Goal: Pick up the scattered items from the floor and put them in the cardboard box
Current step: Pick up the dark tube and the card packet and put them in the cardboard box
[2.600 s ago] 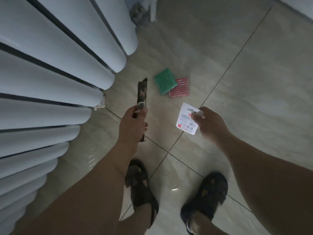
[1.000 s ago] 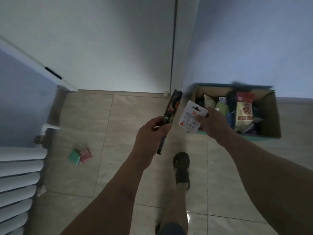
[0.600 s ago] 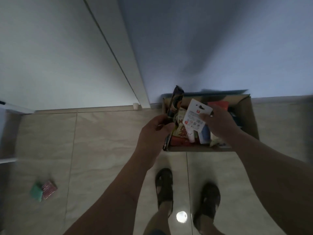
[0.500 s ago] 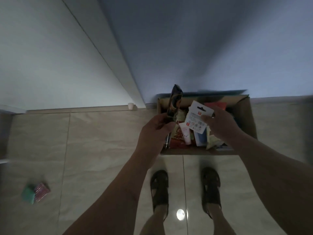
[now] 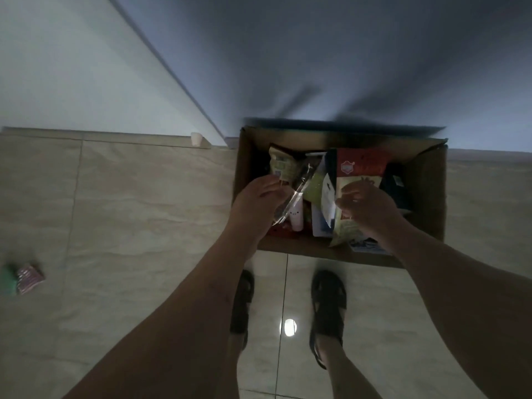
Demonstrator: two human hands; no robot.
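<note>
The open cardboard box (image 5: 305,250) stands on the floor against the wall, full of packets and pouches. Both of my hands are over it. My left hand (image 5: 257,201) pinches a long dark shiny snack wrapper (image 5: 298,187), which is tilted and dips into the left part of the box. My right hand (image 5: 371,210) has its fingers curled, with a white card (image 5: 328,201) seen edge-on at the fingertips, low among the packets. A green pad (image 5: 7,280) and a red pad (image 5: 28,276) lie together on the tiles at far left.
My sandalled feet (image 5: 328,306) stand just in front of the box. A white door and frame meet the blue wall at the left. A small white doorstop (image 5: 196,138) sits at the skirting. A bright lamp reflection (image 5: 289,326) shows on the tile.
I walked from the radiator to the box carrying both items. In the last half second both hands dropped lower into the box, and the wrapper tipped from upright to slanted.
</note>
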